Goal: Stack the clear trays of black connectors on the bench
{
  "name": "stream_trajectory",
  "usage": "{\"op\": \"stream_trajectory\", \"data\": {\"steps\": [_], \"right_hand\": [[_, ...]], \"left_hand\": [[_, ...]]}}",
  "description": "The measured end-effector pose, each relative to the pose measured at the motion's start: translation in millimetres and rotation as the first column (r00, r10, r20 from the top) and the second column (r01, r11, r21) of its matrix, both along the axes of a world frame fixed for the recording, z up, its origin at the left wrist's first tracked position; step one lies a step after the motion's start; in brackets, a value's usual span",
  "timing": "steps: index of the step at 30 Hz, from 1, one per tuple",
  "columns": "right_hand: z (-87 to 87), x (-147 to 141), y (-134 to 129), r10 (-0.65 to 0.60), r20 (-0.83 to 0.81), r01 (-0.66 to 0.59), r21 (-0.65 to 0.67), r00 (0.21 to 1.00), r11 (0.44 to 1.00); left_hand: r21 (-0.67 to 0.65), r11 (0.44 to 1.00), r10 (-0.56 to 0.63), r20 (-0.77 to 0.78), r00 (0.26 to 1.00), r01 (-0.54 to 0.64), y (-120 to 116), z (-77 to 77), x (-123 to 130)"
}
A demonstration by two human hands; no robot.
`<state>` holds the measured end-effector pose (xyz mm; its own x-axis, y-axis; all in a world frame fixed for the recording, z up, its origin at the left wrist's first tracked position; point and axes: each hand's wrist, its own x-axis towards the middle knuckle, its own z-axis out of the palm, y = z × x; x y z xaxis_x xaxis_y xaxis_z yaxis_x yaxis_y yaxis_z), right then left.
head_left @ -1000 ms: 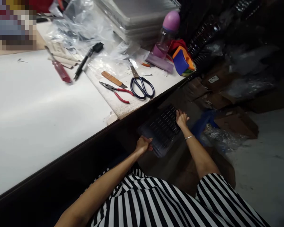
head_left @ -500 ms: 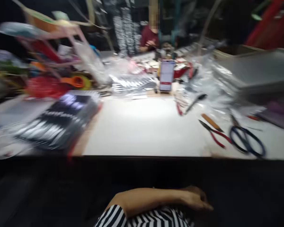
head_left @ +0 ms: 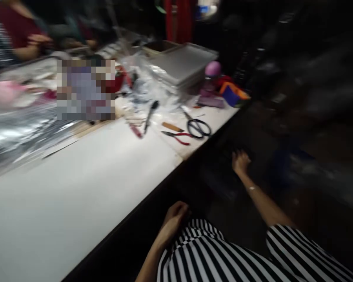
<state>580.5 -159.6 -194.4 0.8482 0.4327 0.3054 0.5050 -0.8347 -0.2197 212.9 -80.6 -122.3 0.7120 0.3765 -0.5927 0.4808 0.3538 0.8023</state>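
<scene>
My left hand [head_left: 175, 216] is bent in close to my striped clothing [head_left: 207, 250], below the table edge. Its fingers curl toward my body, and their inner side is hidden, so I cannot tell if they hold anything. Farther right, my right hand [head_left: 241, 161] reaches out low in the dark beside the table, its fingers slightly apart and nothing visible in them. Nearest to it on the table corner are scissors with dark handles [head_left: 199, 128], red-handled pliers [head_left: 178, 137] and an orange-brown strip-like tool [head_left: 172, 127].
The white table [head_left: 106, 184] runs diagonally across the view. Clear plastic wrap [head_left: 141, 84] and a stack of grey trays [head_left: 182, 64] stand at the back. A purple round-topped object [head_left: 212, 69] sits near the far corner. Across the table is another person's hand [head_left: 38, 41].
The view has swung right, so the table slants and the dark floor area shows. My right arm has come into view, stretched out; my left hand is still near my lap.
</scene>
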Motion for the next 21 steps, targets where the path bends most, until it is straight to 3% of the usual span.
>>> {"op": "stream_trajectory", "data": {"steps": [2,4,7,10,15,21], "right_hand": [[4.2,9.9,-34.8,-0.131,-0.031,0.132,0.042,0.991,0.990],[6.7,21.4,-47.1,-0.184,-0.088,0.192,0.103,0.979,0.976],[11.4,33.6,-59.1,-0.236,-0.198,0.278,0.221,0.951,0.935],[12.6,27.7,-86.5,-0.290,-0.342,0.399,0.312,0.894,0.862],[0.0,-15.2,-128.6,-0.276,-0.643,0.589,0.340,0.715,0.733],[-3.5,-41.7,-129.8,-0.162,-0.841,0.723,0.327,0.516,0.608]], "left_hand": [[-0.015,0.998,-0.057,0.006,0.998,0.057,0.3,-0.7,8.9],[-0.022,0.998,-0.059,0.010,0.998,0.059,4.0,-4.5,14.6],[-0.016,1.000,0.004,0.005,1.000,-0.004,16.5,-12.8,21.5],[0.005,0.998,0.068,-0.001,0.998,-0.068,34.8,-22.6,39.0],[0.045,0.994,0.101,0.012,0.995,-0.101,51.2,-40.8,105.7],[0.085,0.996,0.040,-0.089,0.995,-0.033,34.0,-53.5,180.2]]}}
